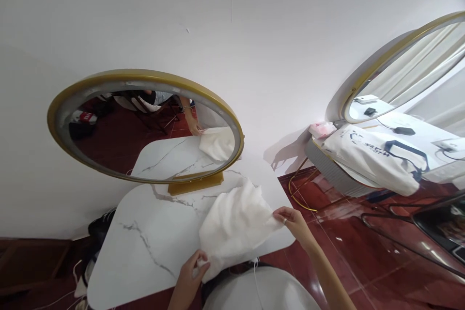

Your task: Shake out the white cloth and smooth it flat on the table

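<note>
A soft white cloth (238, 225), wrinkled on top, lies spread over the right part of a white marble-patterned table (145, 247). Its near left corner is pinched between the thumb and fingers of my left hand (192, 271), close to the table's front edge. My right hand (292, 223), with a ring on one finger, grips the cloth's right edge. Behind the cloth stands a round gold-framed mirror (145, 77) on a gold base (196, 185); it reflects the cloth and a hand.
At the right, another table (330, 174) bears a white printed cloth bag (370, 155), a pink-white packet (322, 129), a black adapter (404, 131) and a second round mirror (410, 72). A dark chair (436, 232) stands on the red tiled floor. Dark items lie left of my table.
</note>
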`<state>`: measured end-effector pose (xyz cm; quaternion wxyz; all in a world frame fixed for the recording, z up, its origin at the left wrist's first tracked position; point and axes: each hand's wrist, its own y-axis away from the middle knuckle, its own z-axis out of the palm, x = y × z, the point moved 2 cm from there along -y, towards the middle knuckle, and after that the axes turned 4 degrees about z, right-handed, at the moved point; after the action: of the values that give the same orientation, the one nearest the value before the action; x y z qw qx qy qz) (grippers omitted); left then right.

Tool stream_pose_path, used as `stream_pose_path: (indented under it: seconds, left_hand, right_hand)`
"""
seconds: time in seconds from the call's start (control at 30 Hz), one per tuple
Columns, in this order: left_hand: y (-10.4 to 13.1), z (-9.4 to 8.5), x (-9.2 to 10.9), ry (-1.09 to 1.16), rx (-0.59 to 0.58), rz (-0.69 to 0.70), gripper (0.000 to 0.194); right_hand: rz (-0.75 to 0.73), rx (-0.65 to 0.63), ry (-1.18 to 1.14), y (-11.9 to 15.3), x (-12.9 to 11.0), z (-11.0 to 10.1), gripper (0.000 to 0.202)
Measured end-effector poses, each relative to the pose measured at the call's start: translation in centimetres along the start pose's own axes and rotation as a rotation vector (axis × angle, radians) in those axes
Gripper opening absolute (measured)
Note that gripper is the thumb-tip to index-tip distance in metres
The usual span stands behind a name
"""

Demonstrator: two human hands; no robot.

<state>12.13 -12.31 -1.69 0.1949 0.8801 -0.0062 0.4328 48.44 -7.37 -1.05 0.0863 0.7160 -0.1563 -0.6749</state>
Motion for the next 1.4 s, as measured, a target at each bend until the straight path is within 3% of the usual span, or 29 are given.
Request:
stream_pose_path:
  seconds: [0.33, 0.47, 0.63, 0.77, 0.87, 1.0, 1.17, 1.3, 1.4]
  left_hand:
    - [1.6, -1.4, 1.7, -0.134, 0.013, -0.08, 0.038]
    - [1.0, -3.0, 3.5, -0.088, 0.065, 0.029, 0.039]
    - [-1.2, -9.1, 9.4, -0.195, 0.209, 0.301, 0.029]
    - [-1.2, -13.9, 15.1, -0.3, 0.269, 0.456, 0.027]
    - [-0.5, -15.5, 18.0, -0.357, 0.239, 0.554, 0.027]
    - [0.4, -15.7, 19.3, -0.407, 0.245, 0.555, 0.027]
    - [3.4, -14.7, 18.5, -0.404, 0.206, 0.63, 0.014]
    - [5.9, -14.3, 18.1, -0.35, 0.178, 0.602, 0.012]
    - [5.9, -14.2, 18.7, -0.316, 0.193, 0.577, 0.017]
  right_hand:
    - [-0.057, -0.001, 0.005, -0.2, -1.3, -0.9, 0.042]
    - [-0.108, 0.044, 0.001, -1.8, -2.7, -1.8, 0.045]
    - [-0.402, 0.236, 0.044, -3.5, -9.8, -3.1, 0.041]
    - [-0.616, 0.368, -0.127, -1.7, -16.3, -3.9, 0.035]
    - [-0.655, 0.353, -0.197, 0.2, -18.8, -4.2, 0.035]
    - [-0.623, 0.389, -0.208, 2.1, -18.9, -4.7, 0.034]
    - [-0.518, 0.467, -0.065, 6.5, -16.7, -6.1, 0.036]
    - [-0.445, 0.488, 0.056, 10.9, -16.0, -7.1, 0.038]
    - [-0.41, 0.545, 0.104, 11.6, -16.2, -7.9, 0.032]
